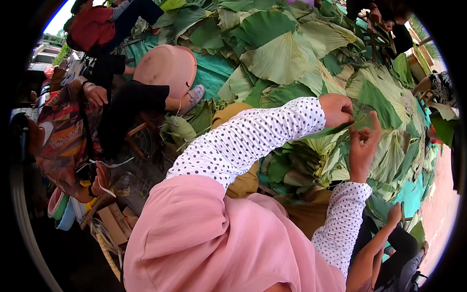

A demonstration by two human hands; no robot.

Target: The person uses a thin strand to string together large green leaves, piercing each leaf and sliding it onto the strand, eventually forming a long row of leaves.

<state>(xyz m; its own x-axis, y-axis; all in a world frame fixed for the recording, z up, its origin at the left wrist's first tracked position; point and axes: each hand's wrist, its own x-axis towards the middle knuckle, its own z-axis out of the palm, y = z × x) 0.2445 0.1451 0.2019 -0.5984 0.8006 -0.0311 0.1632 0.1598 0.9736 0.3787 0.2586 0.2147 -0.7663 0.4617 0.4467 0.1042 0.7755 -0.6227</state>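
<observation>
My left hand (335, 111), at the end of a polka-dot sleeve, is closed in a pinch on a narrow green leaf piece (358, 120) over a large heap of lotus leaves (272, 58). My right hand (364, 146) is just below and right of it, index finger raised and the other fingers bent at the same leaf piece; exactly what they grip is partly hidden. Broad pale and dark green leaves (379, 107) lie around both hands.
Seated co-workers (126, 112) surround the heap at left, top and right, one hand (394, 214) at lower right. A pink plastic tub (163, 68) stands on teal sheeting (216, 73). Cardboard (112, 224) and plastic containers (63, 207) are at lower left. Pinkish ground (438, 194) shows at right.
</observation>
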